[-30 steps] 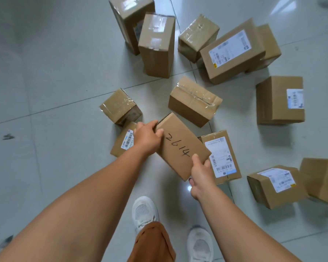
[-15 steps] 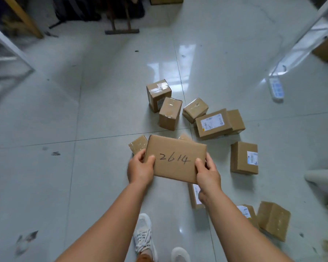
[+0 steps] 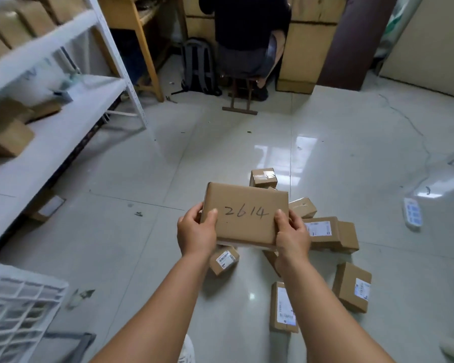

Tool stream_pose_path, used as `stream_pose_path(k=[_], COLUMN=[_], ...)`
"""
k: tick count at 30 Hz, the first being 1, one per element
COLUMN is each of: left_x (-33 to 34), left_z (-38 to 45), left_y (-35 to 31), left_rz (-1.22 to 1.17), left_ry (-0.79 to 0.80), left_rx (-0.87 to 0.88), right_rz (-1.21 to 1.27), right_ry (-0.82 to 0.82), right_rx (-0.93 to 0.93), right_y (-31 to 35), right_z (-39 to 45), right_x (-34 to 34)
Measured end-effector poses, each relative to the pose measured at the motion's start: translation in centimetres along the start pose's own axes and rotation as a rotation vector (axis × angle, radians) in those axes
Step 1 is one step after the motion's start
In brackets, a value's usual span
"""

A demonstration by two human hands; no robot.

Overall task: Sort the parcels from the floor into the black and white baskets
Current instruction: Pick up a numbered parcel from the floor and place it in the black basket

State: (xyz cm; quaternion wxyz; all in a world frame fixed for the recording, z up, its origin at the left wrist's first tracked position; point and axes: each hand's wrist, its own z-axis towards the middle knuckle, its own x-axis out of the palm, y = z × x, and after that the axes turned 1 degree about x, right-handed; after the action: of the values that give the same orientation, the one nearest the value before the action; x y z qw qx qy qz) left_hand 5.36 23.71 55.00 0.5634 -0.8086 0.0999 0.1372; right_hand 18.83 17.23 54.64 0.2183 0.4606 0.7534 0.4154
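Head view: a flat brown parcel marked "2614" in black pen is held level above the floor, gripped at both short ends. The left hand is curled round the parcel's left edge with the thumb laid on its top face; the right hand is curled round the right edge in the same way, thumb on top. Below and beyond the hands, a scatter of parcels is seen on the pale tiled floor, several with white labels; one small labelled box lies just under the left wrist, and a narrow one lies beside the right forearm. To the left of the left hand, a white lattice basket is partly shown at the frame's corner. Further left a white shelf carrying boxes is seen. Far ahead of the hands, a seated person is turned away at a wooden worktop. A white power strip lies on the floor well right of the right hand
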Motion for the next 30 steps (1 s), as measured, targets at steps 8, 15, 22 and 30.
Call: stream_pose_path(k=[8, 15, 22, 30], left_x=[-11.0, -23.8, -39.0, -55.5], left_z=[-1.9, -4.0, -8.9, -15.5], left_y=[-4.3, -5.2, -3.3, 1.8], left_rz=[-0.135, -0.224, -0.301, -0.358], left_ry=[-0.221, -0.398, -0.561, -0.749], left_rx=[0.07, 0.14, 0.173, 0.171], right_rz=[-0.078, -0.095, -0.18, -0.291], right_ry=[0.183, 0.388, 0.557, 0.793], right_rx=[-0.138, -0.175, -0.232, -0.247], right_y=[2.6, 2.2, -1.8, -8.4], right_z=[-8.4, -19.3, -33.4, -49.7], right_x=[6.7, 13.4, 18.6, 22.7])
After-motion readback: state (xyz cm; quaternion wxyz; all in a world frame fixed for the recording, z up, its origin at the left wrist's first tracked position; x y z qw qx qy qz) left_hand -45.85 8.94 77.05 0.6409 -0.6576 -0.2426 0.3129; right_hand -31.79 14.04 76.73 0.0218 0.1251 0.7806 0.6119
